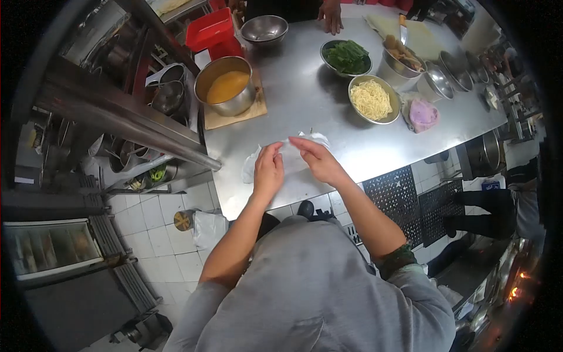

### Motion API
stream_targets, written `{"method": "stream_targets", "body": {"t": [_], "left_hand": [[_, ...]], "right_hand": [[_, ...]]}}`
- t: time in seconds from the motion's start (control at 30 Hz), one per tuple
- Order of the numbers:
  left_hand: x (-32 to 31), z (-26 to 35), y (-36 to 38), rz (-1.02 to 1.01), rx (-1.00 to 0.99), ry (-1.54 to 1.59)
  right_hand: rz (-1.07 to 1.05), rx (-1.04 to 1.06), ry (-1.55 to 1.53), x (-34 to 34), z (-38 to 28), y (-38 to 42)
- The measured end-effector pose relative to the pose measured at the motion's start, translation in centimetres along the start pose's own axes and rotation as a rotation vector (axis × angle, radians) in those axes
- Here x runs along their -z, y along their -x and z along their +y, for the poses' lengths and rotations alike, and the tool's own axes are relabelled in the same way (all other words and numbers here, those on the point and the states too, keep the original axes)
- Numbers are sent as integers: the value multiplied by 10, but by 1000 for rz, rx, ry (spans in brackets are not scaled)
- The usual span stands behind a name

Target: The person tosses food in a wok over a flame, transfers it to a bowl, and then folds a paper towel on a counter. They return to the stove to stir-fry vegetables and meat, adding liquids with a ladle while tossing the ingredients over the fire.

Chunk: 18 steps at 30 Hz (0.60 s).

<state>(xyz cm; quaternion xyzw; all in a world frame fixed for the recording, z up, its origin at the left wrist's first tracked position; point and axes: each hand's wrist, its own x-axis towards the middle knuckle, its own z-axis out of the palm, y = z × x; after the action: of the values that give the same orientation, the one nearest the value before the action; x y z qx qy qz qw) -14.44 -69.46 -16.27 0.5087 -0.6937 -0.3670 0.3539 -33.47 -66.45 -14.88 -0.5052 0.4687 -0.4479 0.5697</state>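
My left hand [268, 171] and my right hand [320, 162] are close together above the near edge of the steel table. Between and around them lies a crumpled, thin white plastic bag [248, 168], partly covered by the hands. The fingers of both hands are bent, their tips pinching at the bag's upper part. Just how much of it each hand grips is hard to make out. To the upper left, a steel pot [225, 85] of orange-yellow liquid stands on a wooden board [258, 109]. A bowl of pale noodles [372, 100] sits to the upper right.
Green leafy vegetables [347, 57] fill a bowl behind the noodles. A pink-purple bundle [423, 114] lies right of them. Beyond are an empty steel bowl [264, 29], a red container [210, 30] and another person's hand [331, 16]. A metal rail [176, 149] borders the left.
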Motion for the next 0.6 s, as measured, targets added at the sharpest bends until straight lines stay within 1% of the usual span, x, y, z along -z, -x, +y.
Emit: {"method": "stream_targets", "body": {"t": [0.07,0.1,0.2,0.23,0.3,0.43,0.53,0.6], "left_hand": [[1,-21,4,-83,-107,-114],[4,-25,5,-123,-158,-172],[7,-30,11,-144,-167,-108],[7,-29,13,-143,-151,-103],[8,-30,13,-135,-124,-93],[9,-32,14,-114,-213,-102],[8,-35,13,-119,-273,-147],[5,-39,11,-133,-280,-142]], "right_hand": [[126,22,159,3,23,-5],[153,21,226,9,31,-5],[225,-108,-208,19,50,-2],[247,-118,-326,22,54,-3],[250,-134,-363,27,50,-5],[302,-213,-453,26,44,-8],[206,-137,-163,28,63,-7],[193,81,321,17,54,-2]]}}
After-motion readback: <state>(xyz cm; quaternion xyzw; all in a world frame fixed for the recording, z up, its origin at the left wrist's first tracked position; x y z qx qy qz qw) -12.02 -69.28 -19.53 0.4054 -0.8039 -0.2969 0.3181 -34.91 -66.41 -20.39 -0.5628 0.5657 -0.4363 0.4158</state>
